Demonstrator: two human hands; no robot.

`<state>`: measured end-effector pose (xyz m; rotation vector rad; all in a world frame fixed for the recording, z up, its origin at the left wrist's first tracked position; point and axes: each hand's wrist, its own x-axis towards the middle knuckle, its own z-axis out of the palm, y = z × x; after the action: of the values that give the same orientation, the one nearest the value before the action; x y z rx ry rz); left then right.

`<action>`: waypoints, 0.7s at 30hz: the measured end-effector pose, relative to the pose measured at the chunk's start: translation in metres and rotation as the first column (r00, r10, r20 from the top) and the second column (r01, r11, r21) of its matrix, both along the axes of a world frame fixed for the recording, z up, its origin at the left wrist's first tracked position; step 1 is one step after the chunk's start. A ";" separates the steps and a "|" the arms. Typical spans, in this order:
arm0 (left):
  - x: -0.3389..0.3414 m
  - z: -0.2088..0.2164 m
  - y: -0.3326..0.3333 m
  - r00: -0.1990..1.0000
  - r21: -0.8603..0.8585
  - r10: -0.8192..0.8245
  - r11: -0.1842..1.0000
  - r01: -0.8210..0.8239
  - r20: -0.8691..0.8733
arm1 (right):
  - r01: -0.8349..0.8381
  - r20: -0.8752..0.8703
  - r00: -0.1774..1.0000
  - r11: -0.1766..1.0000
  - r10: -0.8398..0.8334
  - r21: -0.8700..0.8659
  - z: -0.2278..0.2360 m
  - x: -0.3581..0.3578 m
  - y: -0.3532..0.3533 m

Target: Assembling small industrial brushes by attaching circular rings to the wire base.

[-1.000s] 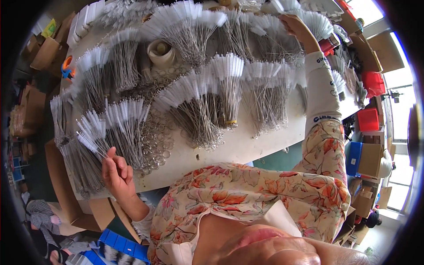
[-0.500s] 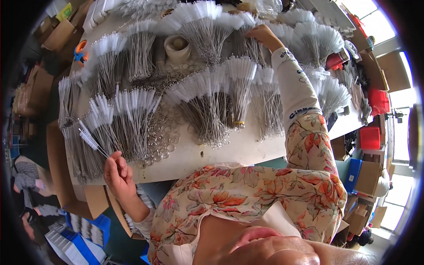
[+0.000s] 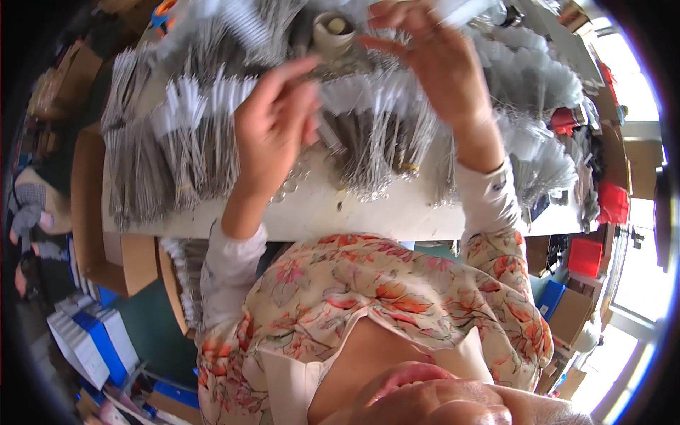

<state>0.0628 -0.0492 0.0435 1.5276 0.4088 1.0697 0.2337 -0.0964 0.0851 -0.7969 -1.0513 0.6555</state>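
My left hand (image 3: 273, 134) is raised over the front of the table with its fingers curled and smeared by motion. A white-bristled wire brush (image 3: 244, 27) slants up and left from near its fingertips; the thin wire is barely visible, but the hand appears closed on it. My right hand (image 3: 443, 67) hangs over the brushes to the right, thumb and fingers apart. Nothing can be made out in it, though its fingertips are blurred. Below and between the hands stand bundles of wire brushes (image 3: 372, 134), with metal rings (image 3: 289, 185) lying near the left wrist.
A white tub (image 3: 333, 35) stands among the bundles. Orange-and-blue scissors (image 3: 163, 18) lie at the far left. An open cardboard box (image 3: 138, 265) sits against the table's left edge. Red bins (image 3: 585, 258) and more boxes line the right side.
My left hand has risen to the right from the table's front left, and the brush has moved with it. My right hand has come back from the far bundles, its fingers now spread.
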 end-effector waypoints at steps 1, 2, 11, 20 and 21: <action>0.010 -0.001 0.003 0.998 0.083 -0.033 0.996 0.037 -0.049 | -0.127 0.061 0.990 0.992 0.126 0.020 -0.018 -0.005 0.001; 0.019 -0.008 0.002 0.997 0.099 -0.060 0.993 0.064 -0.039 | -0.145 0.097 0.979 0.948 0.179 -0.285 -0.013 -0.025 -0.007; -0.030 -0.038 0.010 0.972 0.604 0.216 0.763 -0.230 0.096 | -0.189 -0.170 0.977 0.890 0.128 -0.415 -0.075 -0.049 -0.012; -0.065 -0.032 0.009 0.945 0.679 0.301 0.668 -0.306 0.129 | -0.462 -0.507 0.820 0.832 0.267 -0.309 -0.048 -0.059 -0.034; -0.070 -0.032 0.022 0.951 0.535 0.198 0.791 -0.298 0.238 | -0.398 -0.283 0.913 0.800 0.295 -0.449 -0.047 -0.056 -0.043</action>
<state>-0.0067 -0.0268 0.0120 1.9169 0.1763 1.6248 0.1772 -0.1390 0.0384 -0.9641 -0.8543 1.3398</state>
